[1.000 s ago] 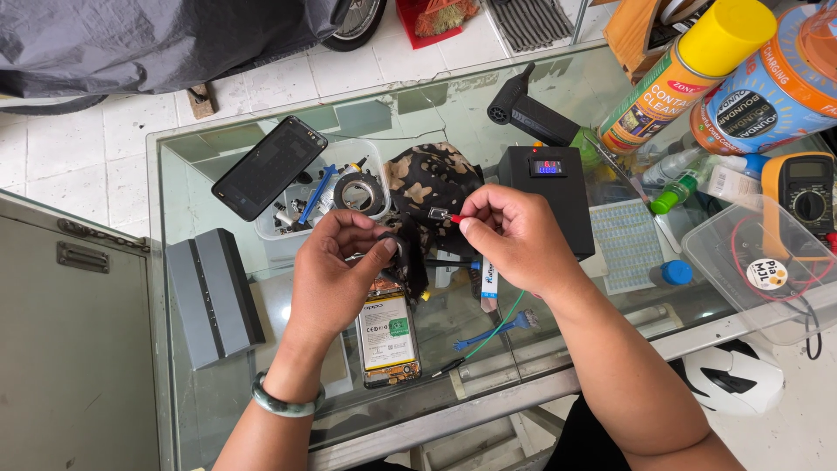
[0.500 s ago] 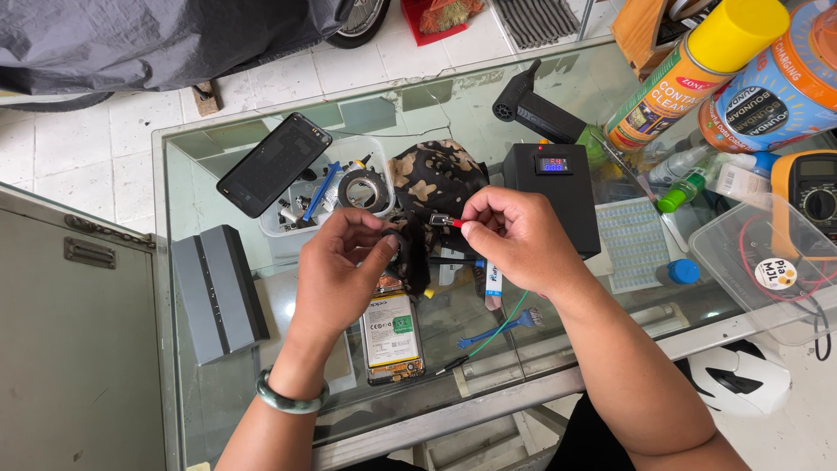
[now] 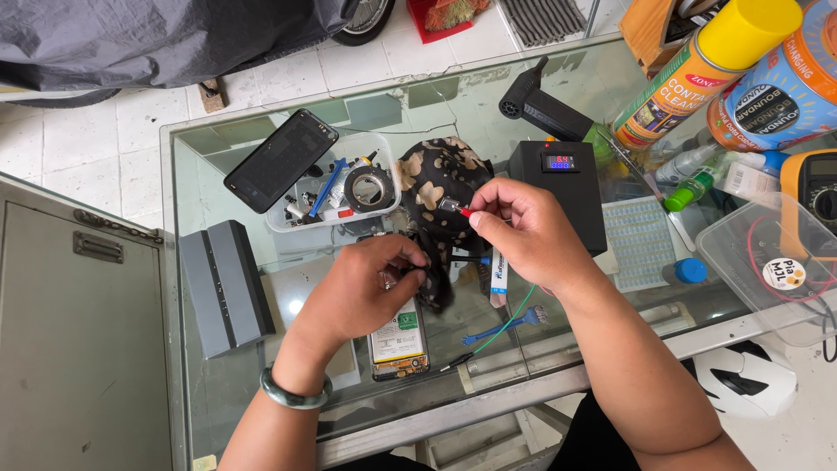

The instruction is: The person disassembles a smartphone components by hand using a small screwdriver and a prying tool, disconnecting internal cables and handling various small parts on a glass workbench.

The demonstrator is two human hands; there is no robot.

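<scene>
Right hand (image 3: pixel 527 231) raised over the glass table (image 3: pixel 218 157), thumb and forefinger pinched together on a small red-tipped clip (image 3: pixel 455 208). Left hand (image 3: pixel 362 288) curled shut on a small dark part (image 3: pixel 410 272), too hidden to identify, directly above an opened phone (image 3: pixel 399 336) lying flat with its battery exposed. Jade-green bangle (image 3: pixel 295 397) on the left wrist. Black patterned cloth (image 3: pixel 440 179) bunched just behind the opened phone, between the two hands and touching both. Black box with lit display (image 3: pixel 562 187) to the right of the cloth, partly under the right hand. Clear parts tray (image 3: pixel 336 187) left of the cloth, holding small tools and a round ring; dark phone (image 3: pixel 281 160) resting tilted on its left edge. Grey flat case (image 3: pixel 225 286) well left of the opened phone. Blue brush (image 3: pixel 506 324) and green wire (image 3: pixel 514 307) just right of the opened phone. Yellow-capped spray can (image 3: pixel 697 74), yellow multimeter (image 3: pixel 815 187) and clear plastic tub (image 3: pixel 772 266) at the far right of the table, well apart from the phone
</scene>
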